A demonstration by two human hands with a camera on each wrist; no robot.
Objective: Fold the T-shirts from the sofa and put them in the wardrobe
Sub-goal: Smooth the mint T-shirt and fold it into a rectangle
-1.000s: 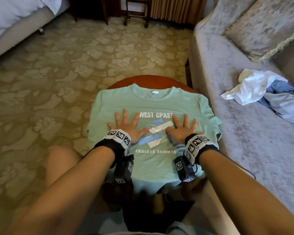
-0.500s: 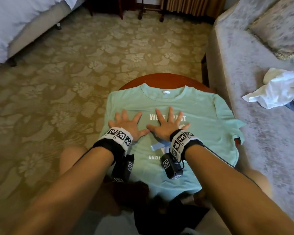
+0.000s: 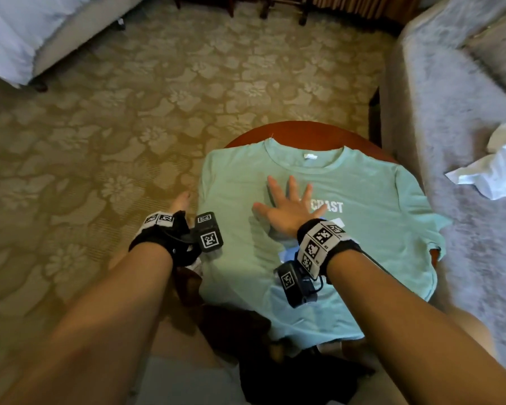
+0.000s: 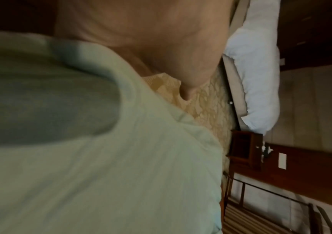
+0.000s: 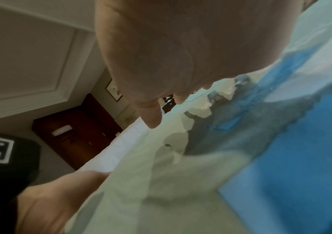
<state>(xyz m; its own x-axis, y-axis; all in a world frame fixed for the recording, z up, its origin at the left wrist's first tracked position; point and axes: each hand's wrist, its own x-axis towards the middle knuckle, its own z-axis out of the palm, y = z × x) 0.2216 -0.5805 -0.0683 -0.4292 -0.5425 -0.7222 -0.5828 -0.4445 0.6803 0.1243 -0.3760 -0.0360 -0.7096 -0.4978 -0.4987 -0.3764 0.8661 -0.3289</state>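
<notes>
Fingers spread, the right hand point(image 3: 287, 210) is pressing flat on the green T-shirt point(image 3: 362, 229), which is lying face up on the round table point(image 3: 304, 130) beside the sofa point(image 3: 450, 127). Left hand point(image 3: 180, 201) is reaching at the shirt's left edge; its grip is hidden.

T-shirt point(image 3: 348, 229): spread flat on the counter point(image 3: 298, 131), collar on the far side, hem hanging over the near edge.
Right hand point(image 3: 287, 211): flat on the T-shirt's chest.
Left hand point(image 3: 180, 204): just off the T-shirt's left edge, beside the counter.
Sofa point(image 3: 456, 118): right of the counter.
Crumpled clothes point(image 3: 491, 171): on the sofa seat.
Bed point(image 3: 27, 30): far left.
</notes>
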